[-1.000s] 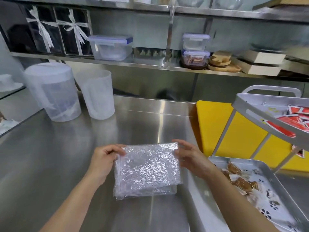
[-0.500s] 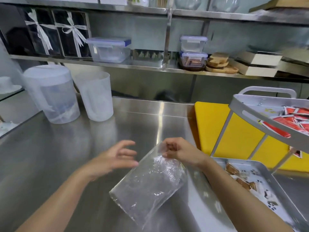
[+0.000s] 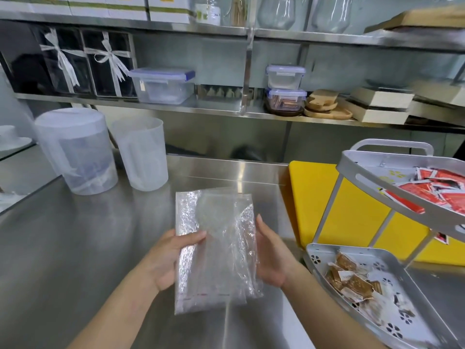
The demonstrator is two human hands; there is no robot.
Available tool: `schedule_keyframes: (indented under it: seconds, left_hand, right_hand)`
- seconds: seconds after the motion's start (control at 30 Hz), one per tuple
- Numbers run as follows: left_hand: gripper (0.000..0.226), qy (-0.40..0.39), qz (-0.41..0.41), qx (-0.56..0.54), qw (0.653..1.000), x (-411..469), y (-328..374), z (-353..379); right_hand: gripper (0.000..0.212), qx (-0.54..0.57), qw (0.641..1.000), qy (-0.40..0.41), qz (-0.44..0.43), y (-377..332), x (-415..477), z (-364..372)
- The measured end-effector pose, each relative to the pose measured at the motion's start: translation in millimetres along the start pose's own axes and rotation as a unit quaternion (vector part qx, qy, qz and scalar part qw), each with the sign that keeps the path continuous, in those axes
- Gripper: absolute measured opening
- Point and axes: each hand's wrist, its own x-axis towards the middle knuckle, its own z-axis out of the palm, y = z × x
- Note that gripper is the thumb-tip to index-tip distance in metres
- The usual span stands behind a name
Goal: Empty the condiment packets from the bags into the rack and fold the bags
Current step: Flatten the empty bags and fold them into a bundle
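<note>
A person's two bare hands hold a clear, crinkled plastic bag (image 3: 216, 245) upright in the centre of the frame, lifted above a stainless steel counter (image 3: 75, 248). The bag looks empty; it appears thin, very light, limp and somewhat slippery, so it would probably fold most neatly if taken by its side edges or corners and flattened against the counter. The left hand (image 3: 171, 260), at lower centre-left, grips the bag's left edge, with its thumb across the front and its fingers hidden behind the plastic. The right hand (image 3: 270, 258), just right of centre, is turned palm inward with its fingers held together and partly behind the bag's right edge; whether it pinches the plastic or only supports it cannot be told. Both forearms rise from the bottom of the frame. At the right edge stands a two-tier silver rack (image 3: 357, 172): red condiment packets (image 3: 442, 195) lie in the upper tray and brown packets (image 3: 349, 275) in the lower tray, so the emptying seems done and folding remains. A yellow cutting board (image 3: 314, 197) lies behind the rack. Two translucent pitchers (image 3: 75, 152) stand at centre left.
</note>
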Motion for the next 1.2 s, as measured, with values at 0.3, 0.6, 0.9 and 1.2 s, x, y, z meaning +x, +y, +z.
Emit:
schedule_keyframes:
  seconds: [0.3,0.6,0.9,1.2]
  left_hand:
    - [0.035,0.106,0.057,0.165,0.979,-4.3,-8.6,12.1]
    - [0.020,0.017,0.008,0.201,0.979,-5.6,-4.1,3.5]
    - [0.027,-0.004,0.020,0.180,0.983,-9.5,-7.5,-2.3]
    - [0.018,0.046,0.006,0.214,0.976,-10.9,-14.9,4.4]
  right_hand:
    - [0.087,-0.206,0.973,0.101,0.038,5.9,-5.6,-7.1]
    - [0.024,-0.209,0.963,0.164,-0.043,5.6,-6.2,-23.2]
    - [0.023,-0.169,0.978,0.108,-0.055,5.6,-17.2,-30.3]
    - [0.020,-0.207,0.970,0.107,-0.068,8.3,-20.8,-25.7]
